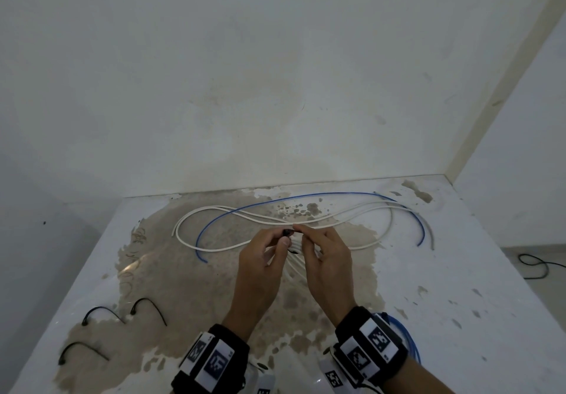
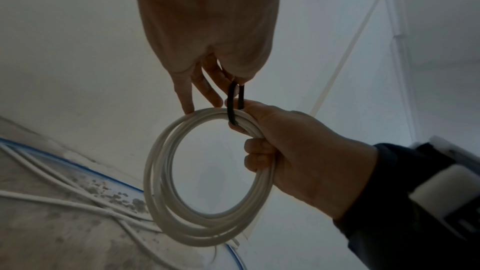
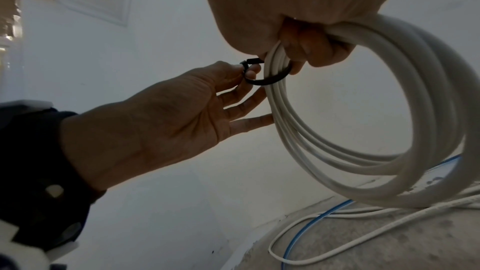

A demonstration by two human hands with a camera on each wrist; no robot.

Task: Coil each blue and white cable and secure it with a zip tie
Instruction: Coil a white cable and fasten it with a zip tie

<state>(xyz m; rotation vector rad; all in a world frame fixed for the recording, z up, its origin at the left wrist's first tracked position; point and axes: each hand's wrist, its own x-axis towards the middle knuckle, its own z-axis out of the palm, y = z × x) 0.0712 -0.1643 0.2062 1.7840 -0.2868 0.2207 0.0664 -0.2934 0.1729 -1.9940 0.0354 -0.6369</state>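
Note:
Between my hands hangs a coiled white cable (image 2: 153, 182), held above the table. My right hand (image 3: 298, 49) grips the coil (image 3: 446, 90) at its top, fingers curled round the strands. A black zip tie (image 2: 231, 106) loops round those strands beside the right hand (image 2: 259, 131). My left hand (image 3: 241, 73) pinches the head of the tie (image 3: 265, 81) between thumb and forefinger, its other fingers straight against the coil. In the head view the left hand (image 1: 283, 239) and right hand (image 1: 301, 234) meet at the tie (image 1: 287, 233), which hides most of the coil.
A loose blue cable (image 1: 306, 195) and loose white cables (image 1: 214, 208) sprawl across the stained table (image 1: 459, 271) behind my hands. Three spare black zip ties (image 1: 101, 311) lie front left. A blue coil (image 1: 407, 335) shows by my right wrist. A wall stands close behind.

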